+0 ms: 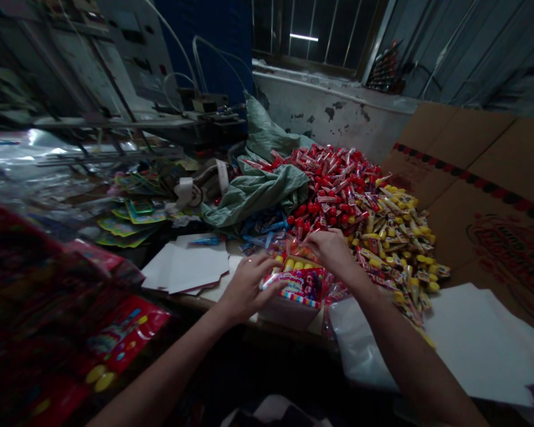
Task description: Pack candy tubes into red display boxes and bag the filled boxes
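Observation:
A small printed display box [300, 286] stands at the table's front edge, its open top showing several yellow-capped candy tubes [295, 264]. My left hand [249, 284] grips the box's left side, thumb along the front panel and fingers by the top edge. Over the far right corner of the box is my right hand [331, 252], fingers closed in a pinch; what they hold, if anything, I cannot make out. Clear plastic wrapping with reddish pieces [289, 244] lies just behind the box.
A big heap of red candy tubes [333, 172] and yellow candy tubes [396, 225] lies behind and right. White card sheets [189, 264] lie left, more card [478, 338] right. A green sack [262, 193], cardboard carton [485, 196] and red printed packaging [62, 320] surround the spot.

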Available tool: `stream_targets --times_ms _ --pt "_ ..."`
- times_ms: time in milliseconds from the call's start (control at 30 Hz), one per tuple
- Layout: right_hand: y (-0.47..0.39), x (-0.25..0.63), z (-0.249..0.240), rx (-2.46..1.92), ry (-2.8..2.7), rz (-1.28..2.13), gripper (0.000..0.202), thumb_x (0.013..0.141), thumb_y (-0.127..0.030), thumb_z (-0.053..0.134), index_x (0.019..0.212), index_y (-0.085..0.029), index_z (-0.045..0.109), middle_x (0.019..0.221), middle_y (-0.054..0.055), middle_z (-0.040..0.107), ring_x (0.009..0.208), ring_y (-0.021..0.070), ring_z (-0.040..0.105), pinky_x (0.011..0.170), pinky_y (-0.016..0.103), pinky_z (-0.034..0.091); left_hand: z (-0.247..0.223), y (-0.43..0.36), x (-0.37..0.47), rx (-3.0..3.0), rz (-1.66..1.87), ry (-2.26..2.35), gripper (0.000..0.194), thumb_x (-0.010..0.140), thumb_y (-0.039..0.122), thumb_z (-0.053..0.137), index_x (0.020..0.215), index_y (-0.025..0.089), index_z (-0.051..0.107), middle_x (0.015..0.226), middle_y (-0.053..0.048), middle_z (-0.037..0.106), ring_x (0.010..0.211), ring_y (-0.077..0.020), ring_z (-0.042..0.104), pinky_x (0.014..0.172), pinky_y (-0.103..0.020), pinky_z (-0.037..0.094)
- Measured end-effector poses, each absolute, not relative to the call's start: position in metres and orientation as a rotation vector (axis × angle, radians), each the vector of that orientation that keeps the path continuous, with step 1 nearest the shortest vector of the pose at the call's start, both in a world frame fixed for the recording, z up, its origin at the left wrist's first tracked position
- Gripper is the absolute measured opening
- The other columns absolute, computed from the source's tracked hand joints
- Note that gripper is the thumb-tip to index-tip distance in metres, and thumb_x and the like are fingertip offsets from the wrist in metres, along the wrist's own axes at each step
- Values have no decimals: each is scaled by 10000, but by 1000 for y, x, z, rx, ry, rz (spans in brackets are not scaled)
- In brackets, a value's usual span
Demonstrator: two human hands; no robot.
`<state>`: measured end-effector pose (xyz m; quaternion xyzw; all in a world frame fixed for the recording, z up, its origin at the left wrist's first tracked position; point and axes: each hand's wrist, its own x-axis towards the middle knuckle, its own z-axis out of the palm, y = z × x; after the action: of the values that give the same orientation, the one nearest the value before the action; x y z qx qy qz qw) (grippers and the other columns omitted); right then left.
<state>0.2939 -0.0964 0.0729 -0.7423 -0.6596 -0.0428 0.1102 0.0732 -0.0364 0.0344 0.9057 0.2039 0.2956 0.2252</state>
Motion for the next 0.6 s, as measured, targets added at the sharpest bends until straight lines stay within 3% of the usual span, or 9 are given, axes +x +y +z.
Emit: stream_targets --times_ms 100,200,267,400,600 --pt "-96 292 73 -2174 -1942 -116 197 923 -245 517 924 -221 712 912 51 733 913 163 630 939 326 274 34 -42 83 2721 333 458 314 790 461 647 980 212 661 1025 -67 643 1001 -254 574 876 -391 365" --pt "-99 288 75 -2157 -1934 -107 185 915 -238 531 910 -217 714 898 50 736 892 161 634 926 322 285 29 -35 96 2728 141 522 116 800 293 628 802 193 687 908 -41 670 920 -215 592 838 -345 352" --pt "-104 282 75 -2138 -1925 -103 171 906 -257 551 869 -210 711 869 46 736 860 158 631 897 311 304 24 -29 104 2649 107 576 105 780 199 601 719 179 684 788 -19 680 814 -176 600 760 -291 356" --pt "-121 259 64 -2107 -1974 -102 175 902 -244 550 809 -203 693 784 27 724 766 150 621 899 317 317 9 -23 115 2461 223 716 94 721 164 597 656 165 665 601 15 633 618 -134 552 602 -238 328" --pt "-140 217 19 -2150 -2018 -187 173 877 -117 526 821 -170 680 766 44 704 789 188 627 928 363 353 -11 -20 120 2430 331 787 101 708 178 596 609 161 597 587 16 574 612 -129 509 564 -228 301"
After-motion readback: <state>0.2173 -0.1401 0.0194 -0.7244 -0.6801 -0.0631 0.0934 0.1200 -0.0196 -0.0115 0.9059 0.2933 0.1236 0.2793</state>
